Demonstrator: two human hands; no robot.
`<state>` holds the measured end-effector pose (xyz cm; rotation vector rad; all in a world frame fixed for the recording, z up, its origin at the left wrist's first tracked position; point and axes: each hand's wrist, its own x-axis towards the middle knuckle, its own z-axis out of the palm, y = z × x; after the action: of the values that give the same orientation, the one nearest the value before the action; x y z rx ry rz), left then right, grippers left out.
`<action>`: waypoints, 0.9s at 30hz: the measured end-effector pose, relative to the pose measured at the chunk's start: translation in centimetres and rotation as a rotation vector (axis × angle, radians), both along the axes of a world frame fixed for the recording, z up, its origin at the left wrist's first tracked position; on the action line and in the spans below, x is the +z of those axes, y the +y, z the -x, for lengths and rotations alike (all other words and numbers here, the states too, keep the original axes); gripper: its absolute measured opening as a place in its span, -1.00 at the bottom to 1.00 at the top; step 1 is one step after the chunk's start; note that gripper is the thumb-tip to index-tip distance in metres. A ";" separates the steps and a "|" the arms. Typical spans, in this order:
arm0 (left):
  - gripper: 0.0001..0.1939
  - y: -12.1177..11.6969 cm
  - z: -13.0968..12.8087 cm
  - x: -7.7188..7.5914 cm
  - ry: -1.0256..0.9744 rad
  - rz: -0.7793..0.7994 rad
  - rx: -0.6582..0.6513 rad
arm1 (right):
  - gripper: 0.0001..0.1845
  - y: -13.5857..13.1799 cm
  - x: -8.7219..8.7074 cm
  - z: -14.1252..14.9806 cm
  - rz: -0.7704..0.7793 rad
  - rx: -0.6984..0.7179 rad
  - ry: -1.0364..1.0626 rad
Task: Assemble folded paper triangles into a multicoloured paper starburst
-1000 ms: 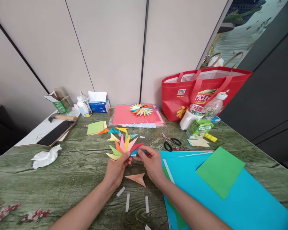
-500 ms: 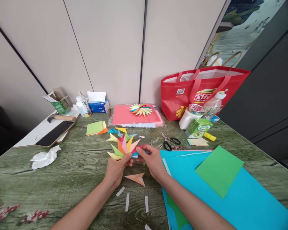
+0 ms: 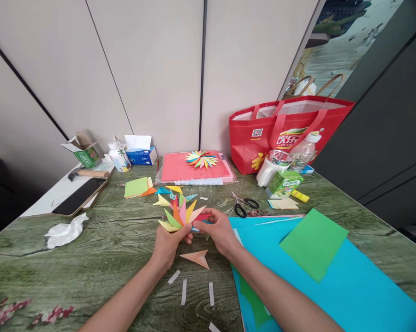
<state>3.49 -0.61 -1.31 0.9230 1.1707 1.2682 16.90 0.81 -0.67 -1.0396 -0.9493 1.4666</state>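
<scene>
A half-built fan of folded paper points [image 3: 181,216] in yellow, green, orange, pink and red is held above the green wood-grain table [image 3: 100,249]. My left hand [image 3: 169,243] pinches its base from below. My right hand [image 3: 217,230] grips the red and blue points at its right side. One loose orange folded point [image 3: 197,258] lies on the table just under my hands. Several white tape strips [image 3: 184,291] lie nearer to me. More folded points [image 3: 171,195] lie scattered behind the fan.
A large cyan sheet [image 3: 332,286] with a green square [image 3: 313,242] lies to the right. Scissors [image 3: 243,205], a finished paper star [image 3: 201,159] on a red paper pack, a red bag [image 3: 284,131], a phone [image 3: 79,196] and a crumpled tissue [image 3: 65,230] are around.
Both hands drew a little closer together on the fan, and the right hand pressed the red point in against the others. The view tilted slightly.
</scene>
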 end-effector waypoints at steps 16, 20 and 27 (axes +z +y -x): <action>-0.78 0.2 0.2 1.2 -0.161 0.056 -0.118 | -0.59 0.6 -0.2 -0.3 0.101 0.034 0.197; -0.65 0.3 0.4 1.9 -0.203 -0.001 -0.192 | -0.64 0.9 0.0 -0.5 0.105 0.037 0.224; -0.69 0.4 0.7 1.8 -0.181 -0.005 -0.164 | -0.70 0.7 -0.3 -0.3 0.025 0.038 0.121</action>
<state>2.82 -0.17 0.44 0.8706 0.9322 1.1954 17.23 1.53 -0.98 -0.9437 -0.8706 1.5580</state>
